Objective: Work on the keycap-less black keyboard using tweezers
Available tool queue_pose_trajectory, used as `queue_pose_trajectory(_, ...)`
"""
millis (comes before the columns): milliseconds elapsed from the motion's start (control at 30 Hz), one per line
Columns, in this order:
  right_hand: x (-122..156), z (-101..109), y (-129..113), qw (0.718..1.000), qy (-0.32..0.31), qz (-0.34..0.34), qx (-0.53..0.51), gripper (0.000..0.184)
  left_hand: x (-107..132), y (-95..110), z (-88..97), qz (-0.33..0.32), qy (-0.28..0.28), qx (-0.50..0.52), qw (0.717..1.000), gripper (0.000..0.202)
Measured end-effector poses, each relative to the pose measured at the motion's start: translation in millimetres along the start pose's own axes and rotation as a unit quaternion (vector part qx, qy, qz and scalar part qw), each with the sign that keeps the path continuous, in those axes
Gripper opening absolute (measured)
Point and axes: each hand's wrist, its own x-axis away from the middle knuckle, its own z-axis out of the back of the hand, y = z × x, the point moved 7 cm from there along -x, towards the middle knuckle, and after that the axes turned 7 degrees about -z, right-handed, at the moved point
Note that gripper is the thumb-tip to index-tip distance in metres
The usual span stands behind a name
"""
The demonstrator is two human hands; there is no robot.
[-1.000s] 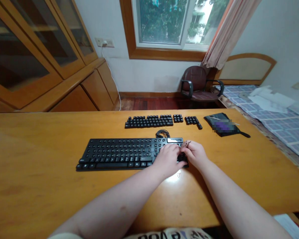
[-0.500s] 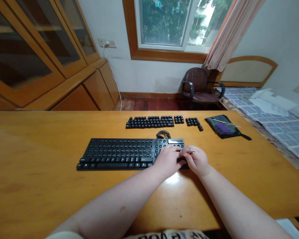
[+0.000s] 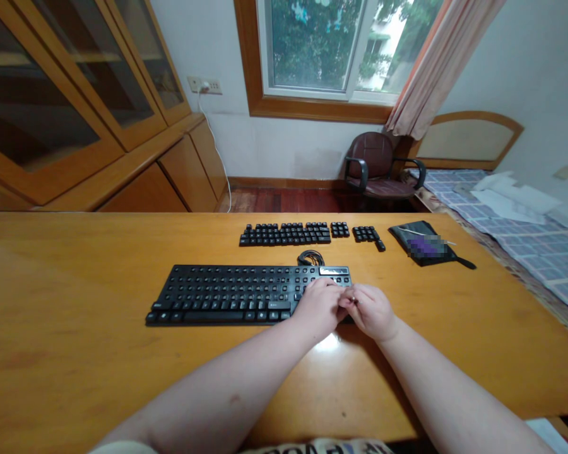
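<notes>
A black keyboard (image 3: 208, 296) lies on the wooden desk, many of its key positions showing bare stems, while the space bar and other bottom-row keys are still on it. Over its right end rests my left hand (image 3: 316, 307), fingers bent inward, their tips hidden by the other hand. My right hand (image 3: 373, 312) is closed beside it, fingertips pinching a small thin metallic thing (image 3: 353, 299) that is too small to name. The two hands' fingertips meet above the number-pad corner. What lies between them is hidden.
Beyond the keyboard sit removed black keycaps (image 3: 284, 234) in rows, a smaller block (image 3: 339, 229) and another group (image 3: 365, 234). A coiled cable (image 3: 311, 257) lies behind the keyboard. At the right is a dark pouch (image 3: 409, 234) with a thin pale stick (image 3: 421, 232) on it.
My right hand has turned slightly, and the thin metallic thing in it now points down toward the fingertips. My left fingers have drawn in closer to the right hand.
</notes>
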Motion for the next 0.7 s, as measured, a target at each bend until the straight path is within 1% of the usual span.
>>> queue_pose_trajectory(167, 0, 6, 8, 0.997, 0.048, -0.057, 0.004, 0.015, 0, 0, -0.2, -0.002, 0.01, -0.015, 1.0, 0.014)
queue_pose_trajectory(400, 1, 10, 8, 0.994, 0.07, -0.081, 0.008, 0.019, -1, 3, 0.7, -0.003, -0.004, -0.021, 1.0, 0.016)
queue_pose_trajectory(467, 3, 16, 10, 0.989, 0.1, -0.107, 0.011, 0.021, -2, 3, 0.5, -0.003, -0.007, -0.037, 0.999, 0.016)
queue_pose_trajectory(567, 7, 25, 18, 0.974, 0.152, -0.168, 0.015, 0.025, -3, 4, -2.4, -0.013, -0.02, -0.066, 0.998, 0.018)
queue_pose_trajectory(633, 9, 27, 23, 0.968, 0.162, -0.191, 0.004, 0.027, -3, 5, -4.1, -0.017, -0.026, -0.077, 0.997, 0.019)
queue_pose_trajectory(700, 9, 27, 29, 0.966, 0.166, -0.198, -0.018, 0.028, -3, 4, -4.0, -0.015, -0.023, -0.074, 0.997, 0.018)
